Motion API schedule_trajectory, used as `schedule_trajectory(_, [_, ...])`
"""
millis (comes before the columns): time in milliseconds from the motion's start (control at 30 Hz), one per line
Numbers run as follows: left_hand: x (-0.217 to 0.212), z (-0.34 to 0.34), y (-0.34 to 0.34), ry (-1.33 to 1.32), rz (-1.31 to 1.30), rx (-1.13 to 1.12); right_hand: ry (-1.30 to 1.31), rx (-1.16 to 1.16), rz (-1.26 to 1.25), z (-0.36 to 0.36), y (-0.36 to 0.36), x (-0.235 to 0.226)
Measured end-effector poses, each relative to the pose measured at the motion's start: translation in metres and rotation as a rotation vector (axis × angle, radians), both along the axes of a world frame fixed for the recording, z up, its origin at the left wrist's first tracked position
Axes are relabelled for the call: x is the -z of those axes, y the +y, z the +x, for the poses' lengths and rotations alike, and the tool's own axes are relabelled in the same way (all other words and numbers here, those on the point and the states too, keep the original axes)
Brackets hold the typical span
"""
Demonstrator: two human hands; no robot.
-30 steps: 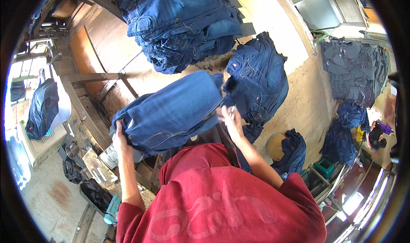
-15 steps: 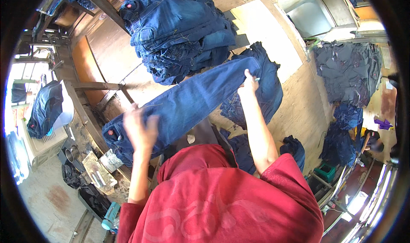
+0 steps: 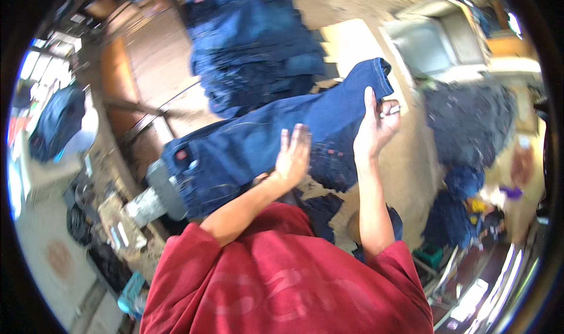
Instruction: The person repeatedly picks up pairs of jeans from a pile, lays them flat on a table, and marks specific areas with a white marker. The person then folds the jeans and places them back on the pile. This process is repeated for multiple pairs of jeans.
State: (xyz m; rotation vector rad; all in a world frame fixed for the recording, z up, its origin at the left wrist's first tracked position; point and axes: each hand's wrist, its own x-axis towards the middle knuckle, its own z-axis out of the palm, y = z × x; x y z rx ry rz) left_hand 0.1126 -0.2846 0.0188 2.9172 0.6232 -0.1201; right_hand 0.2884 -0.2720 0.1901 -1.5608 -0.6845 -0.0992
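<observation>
A pair of folded blue jeans (image 3: 252,131) stretches across in front of me, waistband at the left, hem at the upper right. My left hand (image 3: 292,158) lies on the trouser leg near its middle, fingers straight. Just below the hem is my right hand (image 3: 376,125), thumb up and fingers curled in. Something small and pale shows at its fingers, too blurred to name. Whether this hand touches the denim is unclear. More dark denim (image 3: 335,164) lies under the leg, partly hidden by it.
A tall stack of jeans (image 3: 252,46) stands beyond. Dark grey garments (image 3: 470,120) are heaped at the right, with blue denim (image 3: 449,213) below them. Wooden framing (image 3: 132,105) runs along the left. A teal container (image 3: 132,293) sits at the lower left.
My left hand has slid from the waistband end rightward to mid-leg. My right hand has moved slightly right and turned, fingers curled. The hem end now reaches farther up and right.
</observation>
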Motion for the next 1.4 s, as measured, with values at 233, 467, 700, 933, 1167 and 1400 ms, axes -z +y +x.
schedule_trajectory(233, [0.016,-0.014,-0.027,-0.391,-0.417,-0.292,-0.516,-0.792,-0.437,-0.245,0.060,0.073])
schedule_trajectory(467, [0.027,-0.016,-0.019,-0.605,-0.497,-0.352,-0.574,-0.983,-0.420,-0.239,0.071,0.083])
schedule_trajectory(700, [-0.017,-0.026,0.036,-0.297,-0.349,-0.087,-0.222,-0.395,-0.411,-0.054,0.049,-0.042])
schedule_trajectory(933, [-0.035,-0.228,0.108,-0.157,-0.092,-0.601,-0.193,-0.076,-0.877,0.076,-0.004,-0.014])
schedule_trajectory(1167, [-0.064,-0.320,0.127,0.190,-0.073,-0.762,-0.069,-0.349,-1.061,-0.010,-0.056,0.033])
schedule_trajectory(1400, [0.007,-0.096,0.166,-0.177,-0.481,-0.462,-0.010,-0.594,-0.940,-0.150,-0.029,0.069])
